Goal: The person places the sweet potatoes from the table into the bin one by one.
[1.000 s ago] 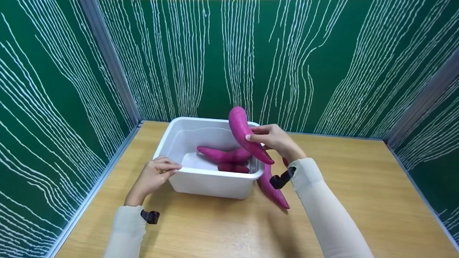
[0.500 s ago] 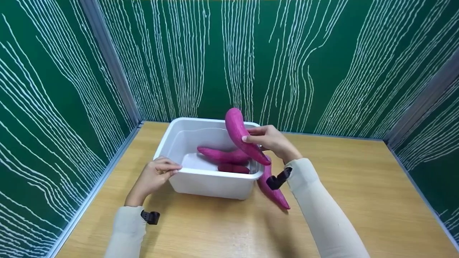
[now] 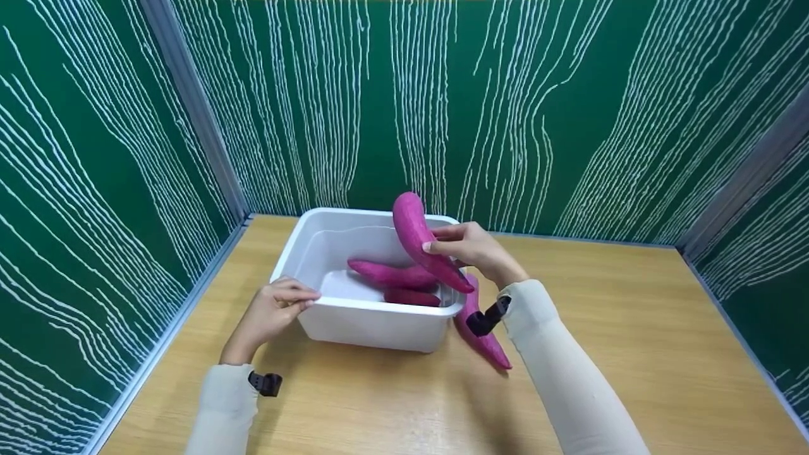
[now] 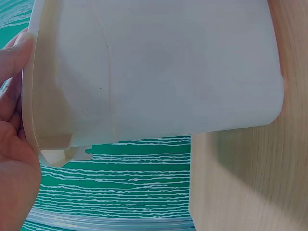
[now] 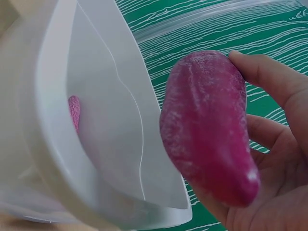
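My right hand grips a long, curved magenta sweet potato over the right side of a white plastic bin. Held tilted, its rounded end points up and away, and its tapered end hangs near the rim. The right wrist view shows the sweet potato between thumb and fingers, beside the bin wall. At the bin's front left corner, my left hand pinches the rim. Inside lie another magenta sweet potato and a shorter dark red piece, partly hidden by the front wall.
One more magenta sweet potato lies on the wooden table against the bin's right side, partly covered by the right wrist camera. Green panels with white wavy lines stand around the table at the back and sides.
My right hand has shifted slightly left with the sweet potato, bringing it further over the bin. The left hand and the bin stay put.
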The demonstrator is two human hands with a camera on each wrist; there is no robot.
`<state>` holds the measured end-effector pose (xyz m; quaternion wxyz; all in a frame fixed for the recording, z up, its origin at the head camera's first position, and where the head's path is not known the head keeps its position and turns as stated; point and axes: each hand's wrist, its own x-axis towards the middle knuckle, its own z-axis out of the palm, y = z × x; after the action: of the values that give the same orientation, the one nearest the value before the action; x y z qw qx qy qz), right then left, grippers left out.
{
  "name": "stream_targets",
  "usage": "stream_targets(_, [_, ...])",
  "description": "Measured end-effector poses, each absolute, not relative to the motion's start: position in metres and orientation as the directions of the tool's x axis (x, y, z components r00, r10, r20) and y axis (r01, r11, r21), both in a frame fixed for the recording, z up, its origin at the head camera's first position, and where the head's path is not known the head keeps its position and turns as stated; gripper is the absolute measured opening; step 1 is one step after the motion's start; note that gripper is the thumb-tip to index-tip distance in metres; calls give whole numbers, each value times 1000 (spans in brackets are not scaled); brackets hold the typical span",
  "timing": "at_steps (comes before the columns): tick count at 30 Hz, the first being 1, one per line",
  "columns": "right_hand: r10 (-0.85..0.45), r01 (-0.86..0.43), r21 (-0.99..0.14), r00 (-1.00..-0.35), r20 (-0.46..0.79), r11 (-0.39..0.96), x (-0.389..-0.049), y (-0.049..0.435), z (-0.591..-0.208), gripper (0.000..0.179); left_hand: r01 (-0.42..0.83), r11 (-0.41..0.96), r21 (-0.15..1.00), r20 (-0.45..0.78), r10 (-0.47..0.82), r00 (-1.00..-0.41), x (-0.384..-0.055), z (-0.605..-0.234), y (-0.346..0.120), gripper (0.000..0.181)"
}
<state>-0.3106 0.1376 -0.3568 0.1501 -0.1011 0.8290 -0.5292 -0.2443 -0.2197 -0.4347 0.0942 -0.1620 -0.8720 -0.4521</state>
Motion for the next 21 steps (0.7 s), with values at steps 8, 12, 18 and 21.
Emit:
stream_targets(8, [-324, 8, -901, -932, -164, 433, -309, 133, -355, 49, 387, 520, 762, 333, 198, -922, -244, -436, -220, 20])
stream_targets(12, [-333, 1, -902, -929, -161, 432, -309, 131, -354, 48, 385, 520, 762, 331, 199, -922, -244, -436, -220, 20])
stream_targets(18, [-342, -9, -906, -927, -150, 423, -308, 128, -353, 51, 364, 530, 766, 309, 193, -931, -243, -434, -219, 19])
stream_targets(21, [-346, -15, -916, -928, -136, 401, -308, 129, -353, 57, 358, 536, 765, 301, 194, -934, -244, -434, -219, 19])
